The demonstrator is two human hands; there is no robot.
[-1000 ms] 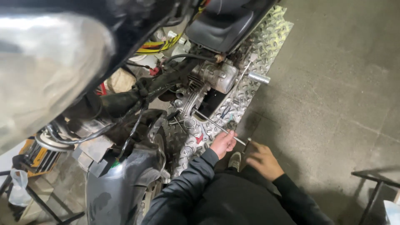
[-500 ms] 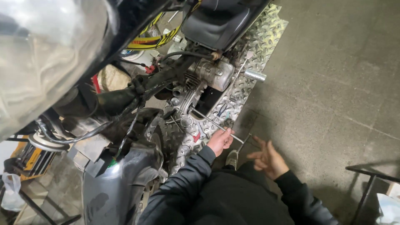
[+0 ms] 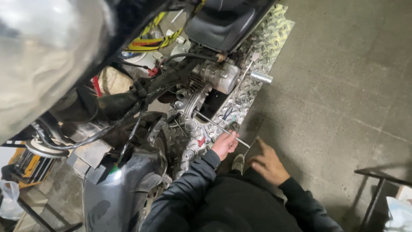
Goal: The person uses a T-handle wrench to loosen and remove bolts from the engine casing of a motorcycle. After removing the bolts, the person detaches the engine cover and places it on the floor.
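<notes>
Nearest me, my right hand (image 3: 267, 165) rests on the concrete floor (image 3: 343, 99), fingers spread and released, fingertips just beside a short metal tool (image 3: 250, 148). My left hand (image 3: 224, 145) is clenched around a long thin metal rod (image 3: 214, 125) that slants up into the motorcycle engine (image 3: 212, 77). Beyond sits the dark seat (image 3: 223, 21).

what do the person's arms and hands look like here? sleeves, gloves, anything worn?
Both hands are bare: no gloves, and no rings or watch can be made out. The left hand comes out of a long dark sleeve, creased, with a snug cuff at the wrist. The right hand has a matching dark sleeve. No markings show on the fabric.
</notes>
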